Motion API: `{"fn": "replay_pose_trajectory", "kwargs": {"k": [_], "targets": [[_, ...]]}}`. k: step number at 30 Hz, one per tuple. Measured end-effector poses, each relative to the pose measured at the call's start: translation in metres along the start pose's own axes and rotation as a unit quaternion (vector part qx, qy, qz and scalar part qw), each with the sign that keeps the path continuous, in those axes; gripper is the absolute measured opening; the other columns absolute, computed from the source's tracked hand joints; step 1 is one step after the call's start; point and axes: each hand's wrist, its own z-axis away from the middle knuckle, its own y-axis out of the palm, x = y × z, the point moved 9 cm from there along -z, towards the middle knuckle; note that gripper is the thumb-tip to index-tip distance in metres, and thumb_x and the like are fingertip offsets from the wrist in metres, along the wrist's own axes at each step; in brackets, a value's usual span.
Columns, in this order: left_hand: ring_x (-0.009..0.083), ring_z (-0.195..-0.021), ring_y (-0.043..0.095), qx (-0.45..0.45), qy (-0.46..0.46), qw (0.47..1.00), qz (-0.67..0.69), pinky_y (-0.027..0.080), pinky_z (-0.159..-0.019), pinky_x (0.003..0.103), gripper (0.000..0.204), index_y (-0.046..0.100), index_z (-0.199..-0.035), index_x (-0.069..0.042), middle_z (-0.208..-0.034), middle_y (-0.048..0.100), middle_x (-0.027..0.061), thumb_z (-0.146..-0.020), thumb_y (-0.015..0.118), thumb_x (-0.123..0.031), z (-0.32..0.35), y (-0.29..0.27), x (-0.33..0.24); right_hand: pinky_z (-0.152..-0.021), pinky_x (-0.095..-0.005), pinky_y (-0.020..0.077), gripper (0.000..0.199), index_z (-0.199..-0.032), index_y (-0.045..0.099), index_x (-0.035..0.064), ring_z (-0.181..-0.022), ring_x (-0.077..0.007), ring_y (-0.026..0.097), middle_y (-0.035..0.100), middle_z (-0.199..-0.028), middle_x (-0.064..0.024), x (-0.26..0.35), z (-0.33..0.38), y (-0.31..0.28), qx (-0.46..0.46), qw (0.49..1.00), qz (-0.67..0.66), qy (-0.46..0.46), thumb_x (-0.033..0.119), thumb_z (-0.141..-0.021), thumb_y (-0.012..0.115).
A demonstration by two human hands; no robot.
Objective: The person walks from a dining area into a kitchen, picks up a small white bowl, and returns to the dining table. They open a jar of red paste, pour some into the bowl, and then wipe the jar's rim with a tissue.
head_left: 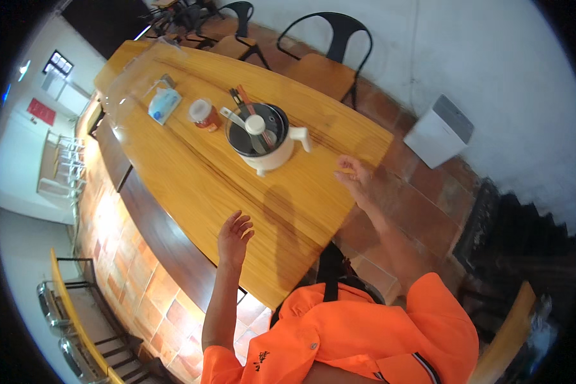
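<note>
A white electric cooking pot (272,160) with a dark inside and a side handle (301,137) stands on the wooden table (205,185). Its glass lid with a white knob (255,125) lies over it, tilted, and utensils with dark, reddish and white handles stick out around it. My left hand (235,238) hovers over the near left part of the table, fingers loosely bent and apart, holding nothing. Beyond the table's right corner side, my right hand (355,179) is raised with curved, parted fingers and nothing in it. It is the nearer hand to the pot handle; neither touches the pot.
Left of the pot are a jar with reddish contents (203,115) and a blue-and-white tissue pack (164,104). Black-backed chairs (323,67) line the far side. A white bin-like box (440,132) stands by the wall. A dark bench (166,224) runs along the left.
</note>
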Motion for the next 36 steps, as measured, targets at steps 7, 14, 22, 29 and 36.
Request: {"fn": "replay_pose_trajectory", "kwargs": {"k": [7,14,22,29,36], "targets": [[0.0204,-0.11,0.048,-0.06,0.054,0.995,-0.05,0.042,-0.091,0.041,0.047,0.043,-0.134,-0.008,-0.121,0.052,0.0087,-0.097,0.044,-0.038,-0.099,0.025,-0.03,-0.089,-0.0324,0.0424,0.051,-0.116,0.057,0.0013,-0.103,-0.0205,0.055,0.059,-0.11,-0.0123,0.01,-0.104,0.06,0.071,0.993,0.031,-0.086,0.032,-0.079,0.072],[0.0179,-0.111,0.047,-0.105,0.076,0.988,-0.084,0.037,-0.094,0.037,0.044,0.047,-0.132,-0.014,-0.121,0.052,0.0051,-0.096,0.045,-0.039,-0.171,0.058,-0.058,-0.067,-0.0316,0.0446,0.047,-0.093,0.065,-0.0016,-0.076,-0.0191,0.06,0.063,-0.077,-0.0081,0.008,-0.145,0.095,0.205,0.978,0.02,0.018,0.044,-0.079,0.068],[0.0166,-0.1,0.06,-0.034,0.063,0.995,0.065,0.048,-0.089,0.032,0.034,0.056,-0.12,-0.003,-0.112,0.063,0.0052,-0.098,0.045,-0.027,-0.225,0.065,-0.065,-0.049,-0.0282,0.037,0.037,-0.078,0.065,0.0002,-0.055,-0.0106,0.053,0.056,-0.061,-0.0025,-0.008,-0.146,0.129,0.321,0.944,-0.053,0.05,0.037,-0.08,0.066],[0.0122,-0.088,0.061,0.1,0.019,0.994,0.034,0.053,-0.078,0.027,0.028,0.057,-0.116,-0.001,-0.102,0.064,0.0038,-0.096,0.05,-0.018,-0.252,0.079,-0.07,-0.046,-0.0279,0.0331,0.032,-0.076,0.064,0.0014,-0.051,-0.0081,0.047,0.053,-0.058,-0.0005,-0.013,-0.143,0.131,0.266,0.957,-0.102,0.059,0.033,-0.08,0.066],[0.0122,-0.091,0.061,0.106,0.065,0.988,0.09,0.052,-0.08,0.027,0.029,0.055,-0.119,-0.001,-0.104,0.064,0.004,-0.095,0.05,-0.016,-0.25,0.077,-0.056,-0.044,-0.0302,0.0322,0.033,-0.073,0.062,-0.0004,-0.047,-0.0104,0.046,0.05,-0.054,-0.0026,-0.011,-0.156,0.126,0.256,0.964,-0.053,-0.036,0.032,-0.079,0.067]]}}
